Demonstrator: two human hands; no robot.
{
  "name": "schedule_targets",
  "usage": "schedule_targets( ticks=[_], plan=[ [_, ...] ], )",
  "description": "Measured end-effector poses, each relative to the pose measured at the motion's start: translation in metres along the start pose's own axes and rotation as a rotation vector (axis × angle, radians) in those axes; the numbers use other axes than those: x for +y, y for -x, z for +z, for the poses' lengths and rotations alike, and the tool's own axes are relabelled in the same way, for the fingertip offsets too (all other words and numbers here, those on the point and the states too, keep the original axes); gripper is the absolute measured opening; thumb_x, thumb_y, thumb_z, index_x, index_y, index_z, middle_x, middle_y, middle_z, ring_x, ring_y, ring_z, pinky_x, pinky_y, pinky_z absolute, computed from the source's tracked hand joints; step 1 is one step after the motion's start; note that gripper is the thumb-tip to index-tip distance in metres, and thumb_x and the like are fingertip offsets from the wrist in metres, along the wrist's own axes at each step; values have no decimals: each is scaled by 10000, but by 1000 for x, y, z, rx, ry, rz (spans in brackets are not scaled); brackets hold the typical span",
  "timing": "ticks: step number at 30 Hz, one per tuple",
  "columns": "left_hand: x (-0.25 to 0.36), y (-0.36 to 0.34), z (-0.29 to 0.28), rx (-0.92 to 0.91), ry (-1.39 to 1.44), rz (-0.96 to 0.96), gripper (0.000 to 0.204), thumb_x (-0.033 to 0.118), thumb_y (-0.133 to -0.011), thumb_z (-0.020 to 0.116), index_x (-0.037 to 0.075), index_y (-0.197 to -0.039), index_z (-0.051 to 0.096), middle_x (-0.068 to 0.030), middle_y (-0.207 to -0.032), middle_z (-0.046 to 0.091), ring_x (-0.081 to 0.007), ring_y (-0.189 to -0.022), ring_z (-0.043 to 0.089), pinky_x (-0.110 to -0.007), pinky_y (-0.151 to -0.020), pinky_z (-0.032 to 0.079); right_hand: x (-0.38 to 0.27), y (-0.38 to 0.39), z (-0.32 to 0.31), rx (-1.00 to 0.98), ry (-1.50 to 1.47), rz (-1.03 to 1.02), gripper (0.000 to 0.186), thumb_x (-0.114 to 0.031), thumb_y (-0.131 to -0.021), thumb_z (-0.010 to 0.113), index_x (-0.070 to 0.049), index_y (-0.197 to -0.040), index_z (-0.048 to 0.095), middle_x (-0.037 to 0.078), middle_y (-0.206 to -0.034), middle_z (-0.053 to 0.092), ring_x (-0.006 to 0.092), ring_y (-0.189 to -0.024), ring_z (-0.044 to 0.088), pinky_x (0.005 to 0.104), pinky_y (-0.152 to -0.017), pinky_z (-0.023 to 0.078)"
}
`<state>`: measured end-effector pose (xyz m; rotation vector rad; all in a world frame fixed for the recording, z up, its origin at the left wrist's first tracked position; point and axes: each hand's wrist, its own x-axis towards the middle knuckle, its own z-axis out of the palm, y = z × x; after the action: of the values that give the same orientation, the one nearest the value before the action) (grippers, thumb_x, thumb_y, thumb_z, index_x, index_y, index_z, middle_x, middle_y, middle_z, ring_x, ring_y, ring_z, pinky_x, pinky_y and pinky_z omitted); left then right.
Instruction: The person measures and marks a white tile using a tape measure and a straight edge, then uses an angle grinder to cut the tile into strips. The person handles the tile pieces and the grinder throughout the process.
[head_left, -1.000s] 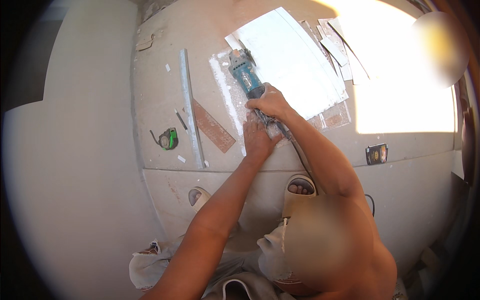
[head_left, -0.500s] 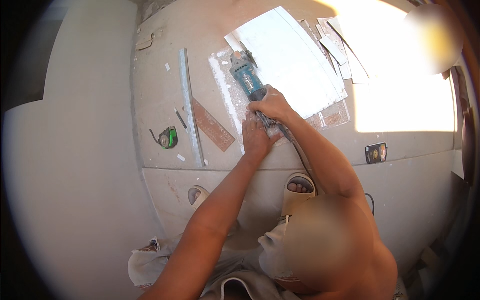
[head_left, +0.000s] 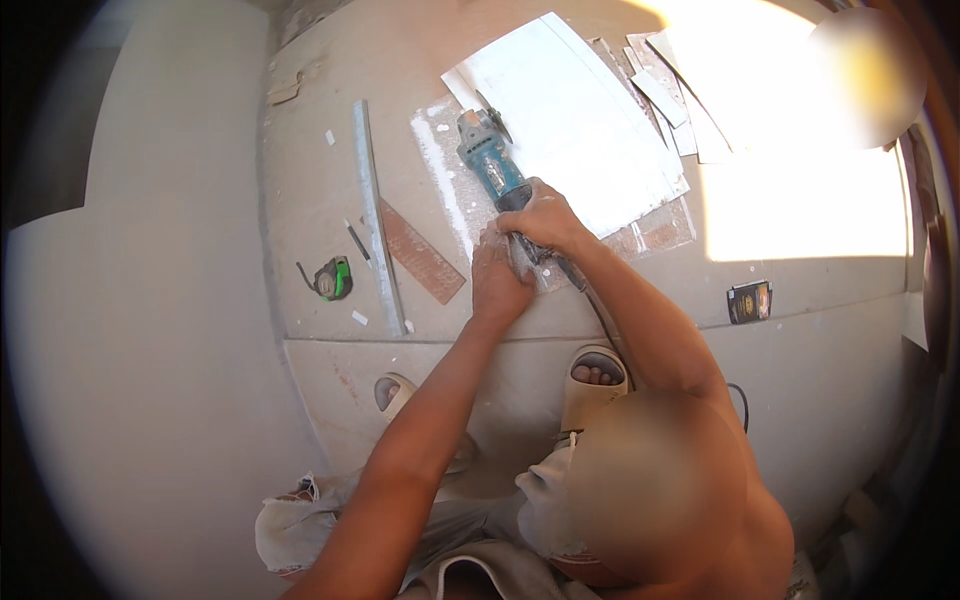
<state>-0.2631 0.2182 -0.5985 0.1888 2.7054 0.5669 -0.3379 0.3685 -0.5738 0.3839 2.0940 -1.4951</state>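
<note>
Black cord (head_left: 578,278): keep clear of disc (head_left: 499,122). Left hand (head_left: 502,284): beside tail of grinder (head_left: 490,165); fingers' hold cannot be told. Right hand (head_left: 547,217): fingers wrapped round grinder; grip firmly. Disc, at left side of white sheet (head_left: 590,130): guide squarely.

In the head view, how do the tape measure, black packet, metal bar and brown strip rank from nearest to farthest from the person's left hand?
Nearest to the left hand first:
1. Brown strip, just to its left.
2. Metal bar, farther left.
3. Tape measure, left of the bar.
4. Black packet, off to the right.
</note>
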Motion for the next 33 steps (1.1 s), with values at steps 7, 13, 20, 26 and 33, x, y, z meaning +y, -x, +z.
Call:
schedule_targets(
  ticks=[7, 13, 20, 26, 33],
  plan=[
    [3, -8, -10, 81, 830, -218, 431, 196, -968, 499, -44, -1326, 498, -170, -1210, 588, -249, -1089, 603, -350, -950, 480, 3, 6, 1, 54, 46, -13, 777, -347, -632, 758, 135, -1188, 506, 313, -1065, 643, 394, -1014, 651, 388, -885, 521],
    [22, -7, -19, 33, 1301, -406, 468, 381, -1003, 455, 3, -1268, 535, -103, -1133, 595, -190, -969, 584, -328, -843, 499, 5, 11, 1, 50, 17, -8, 771, -340, -639, 764, 136, -1188, 506, 316, -1073, 643, 389, -1019, 653, 389, -887, 521],
    [49, -11, -41, -84, 1256, -467, 628, 590, -941, 517, 63, -1281, 541, -71, -1106, 595, -181, -932, 562, -323, -751, 491, 12, 11, 4, 83, 58, -8, 699, -361, -747, 706, 127, -1202, 498, 328, -1100, 633, 422, -1068, 635, 421, -917, 506],
    [48, -17, -43, -173, 1256, -514, 625, 592, -927, 540, 102, -1315, 538, -70, -1138, 598, -200, -945, 578, -346, -731, 488, 13, 16, 5, 79, 65, -12, 629, -347, -773, 679, 110, -1170, 510, 330, -1110, 629, 429, -1071, 628, 430, -920, 499],
    [40, -27, -39, -250, 1266, -561, 615, 525, -883, 627, 78, -1293, 523, -76, -1100, 628, -212, -892, 633, -359, -701, 543, 16, 21, 4, 70, 0, -20, 615, -330, -751, 680, 112, -1145, 514, 331, -1069, 639, 435, -1043, 637, 425, -910, 504]
  ],
)
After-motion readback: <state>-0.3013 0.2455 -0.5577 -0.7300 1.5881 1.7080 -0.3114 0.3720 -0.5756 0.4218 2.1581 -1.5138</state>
